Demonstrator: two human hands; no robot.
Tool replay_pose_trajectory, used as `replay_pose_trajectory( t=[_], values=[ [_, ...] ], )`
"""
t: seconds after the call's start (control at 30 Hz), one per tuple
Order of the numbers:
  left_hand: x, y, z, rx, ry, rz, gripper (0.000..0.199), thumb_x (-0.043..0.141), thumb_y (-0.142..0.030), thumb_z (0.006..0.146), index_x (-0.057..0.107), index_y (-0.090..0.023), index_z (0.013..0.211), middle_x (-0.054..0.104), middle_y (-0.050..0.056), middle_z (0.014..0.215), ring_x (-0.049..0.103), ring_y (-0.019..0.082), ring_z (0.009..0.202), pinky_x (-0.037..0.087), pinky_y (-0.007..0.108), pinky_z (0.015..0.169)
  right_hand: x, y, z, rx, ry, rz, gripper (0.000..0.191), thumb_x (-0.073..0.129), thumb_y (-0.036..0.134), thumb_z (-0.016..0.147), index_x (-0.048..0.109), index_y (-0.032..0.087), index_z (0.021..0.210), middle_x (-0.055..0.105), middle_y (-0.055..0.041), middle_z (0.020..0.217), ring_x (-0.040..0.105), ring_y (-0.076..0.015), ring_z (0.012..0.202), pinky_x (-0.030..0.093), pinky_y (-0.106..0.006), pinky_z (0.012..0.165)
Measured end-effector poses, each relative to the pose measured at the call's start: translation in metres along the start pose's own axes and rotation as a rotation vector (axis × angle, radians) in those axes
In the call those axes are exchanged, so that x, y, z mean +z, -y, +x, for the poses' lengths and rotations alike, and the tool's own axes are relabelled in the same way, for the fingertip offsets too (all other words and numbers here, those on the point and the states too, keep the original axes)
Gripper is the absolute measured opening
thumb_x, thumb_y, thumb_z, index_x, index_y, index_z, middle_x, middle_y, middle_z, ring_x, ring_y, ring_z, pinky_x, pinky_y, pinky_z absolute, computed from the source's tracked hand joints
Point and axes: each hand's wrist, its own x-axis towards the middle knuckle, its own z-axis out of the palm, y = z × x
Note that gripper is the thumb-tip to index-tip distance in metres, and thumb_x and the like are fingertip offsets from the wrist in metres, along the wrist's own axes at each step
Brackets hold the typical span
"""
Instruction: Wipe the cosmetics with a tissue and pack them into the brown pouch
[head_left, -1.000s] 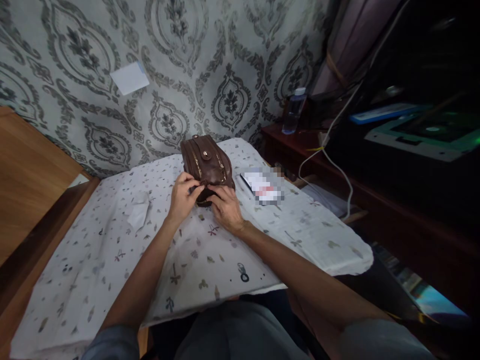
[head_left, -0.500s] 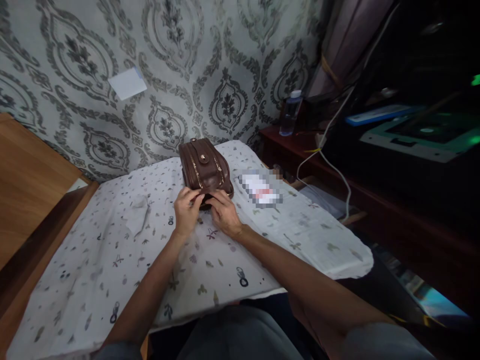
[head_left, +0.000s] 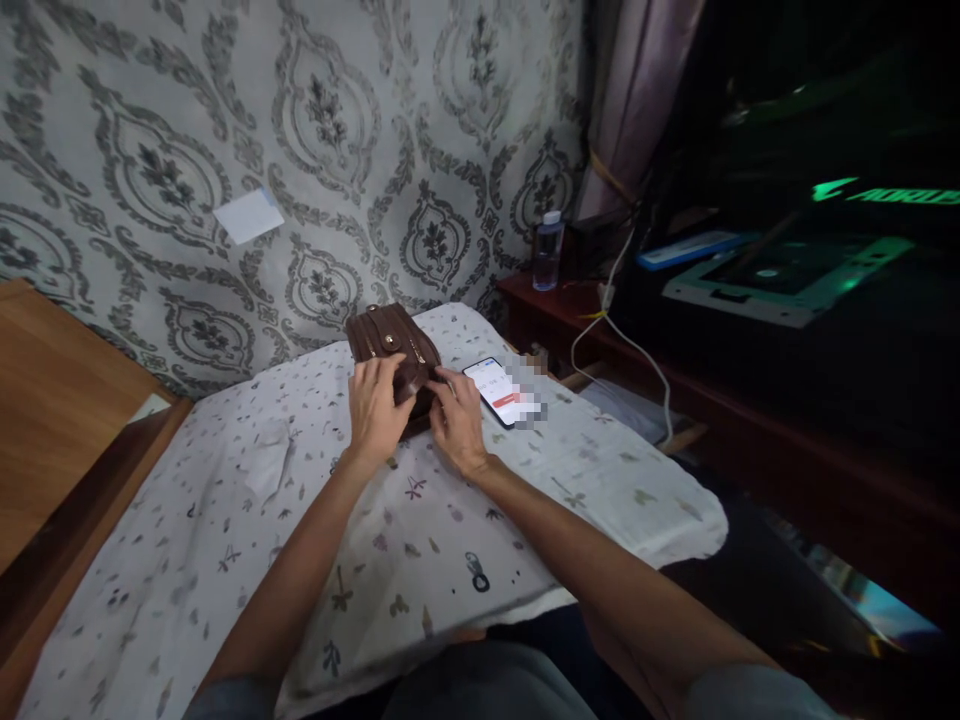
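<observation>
A brown leather handbag [head_left: 390, 341] with gold zips and a round gold clasp lies on the bed, close to the patterned wall. My left hand [head_left: 373, 415] is over its near left part, the fingers curved on the leather and the thumb held apart from them. At the bag's near right edge, my right hand [head_left: 459, 425] has thumb and fingers closed on the brown leather. Both hands hide much of the bag's near end. Just right of my right hand lies a lit phone [head_left: 491, 385], partly blurred out.
A crumpled white tissue [head_left: 268, 465] lies left on the printed sheet [head_left: 405, 580]. On the dark red desk [head_left: 517, 288] stands a clear bottle [head_left: 548, 255], with a white cable [head_left: 660, 375] hanging nearby. A wooden board [head_left: 75, 410] borders the bed's left side.
My left hand has left its pinch at the bag's near edge and moved up over the front, fingers wider apart. My right hand has shifted slightly up and right. The view has turned slightly right.
</observation>
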Motion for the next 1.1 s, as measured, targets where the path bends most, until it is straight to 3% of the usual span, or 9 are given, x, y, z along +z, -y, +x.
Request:
replay_pose_trajectory(
  t=[0.1, 0.27, 0.37, 0.5, 0.73, 1.1],
  values=[
    [0.005, -0.004, 0.021, 0.023, 0.058, 0.036, 0.036, 0.067, -0.016, 0.084, 0.064, -0.024, 0.119, 0.063, 0.010, 0.109, 0.052, 0.033, 0.107, 0.042, 0.045, 0.090, 0.005, 0.002, -0.005, -0.017, 0.104, -0.047, 0.049, 0.047, 0.007, 0.084, 0.059, 0.017, 0.130, 0.051, -0.0174, 0.141, 0.047, -0.0323, 0.125, 0.045, -0.050, 0.099],
    [0.013, 0.002, 0.039, 0.020, 0.081, 0.005, 0.003, 0.069, -0.020, 0.085, 0.067, -0.022, 0.085, 0.064, 0.008, 0.094, 0.054, 0.029, 0.094, 0.043, 0.042, 0.085, 0.008, 0.003, -0.008, 0.001, 0.133, -0.113, 0.056, 0.048, 0.008, 0.083, 0.056, 0.016, 0.138, 0.040, -0.0205, 0.150, 0.038, -0.0355, 0.134, 0.040, -0.056, 0.105],
    [0.017, 0.008, 0.041, -0.045, 0.053, -0.075, 0.014, 0.070, -0.022, 0.085, 0.062, -0.020, 0.073, 0.064, 0.007, 0.088, 0.056, 0.027, 0.091, 0.043, 0.040, 0.085, 0.007, 0.004, -0.006, 0.010, 0.162, -0.149, 0.061, 0.051, 0.007, 0.082, 0.053, 0.019, 0.142, 0.039, -0.0193, 0.153, 0.037, -0.0359, 0.136, 0.039, -0.057, 0.106],
    [0.022, 0.011, 0.041, -0.110, 0.010, -0.155, 0.014, 0.070, -0.021, 0.082, 0.061, -0.020, 0.072, 0.066, 0.005, 0.082, 0.059, 0.024, 0.088, 0.045, 0.037, 0.084, 0.003, 0.008, -0.003, 0.037, 0.212, -0.205, 0.063, 0.053, 0.010, 0.083, 0.051, 0.019, 0.145, 0.041, -0.0185, 0.154, 0.038, -0.0354, 0.136, 0.037, -0.055, 0.106],
    [0.023, 0.013, 0.042, -0.207, 0.041, -0.206, 0.007, 0.069, -0.020, 0.081, 0.065, -0.019, 0.075, 0.069, 0.003, 0.079, 0.063, 0.020, 0.077, 0.047, 0.032, 0.076, -0.003, 0.012, 0.002, 0.062, 0.298, -0.253, 0.059, 0.052, 0.013, 0.088, 0.051, 0.019, 0.146, 0.043, -0.0147, 0.155, 0.037, -0.0316, 0.138, 0.033, -0.050, 0.110],
    [0.019, 0.013, 0.037, -0.090, 0.064, -0.180, 0.009, 0.070, -0.021, 0.082, 0.064, -0.019, 0.075, 0.071, 0.003, 0.082, 0.065, 0.023, 0.085, 0.046, 0.035, 0.081, -0.005, 0.012, 0.003, 0.062, 0.314, -0.251, 0.053, 0.051, 0.014, 0.090, 0.054, 0.018, 0.143, 0.048, -0.0125, 0.153, 0.037, -0.0325, 0.136, 0.030, -0.051, 0.109]
  ],
)
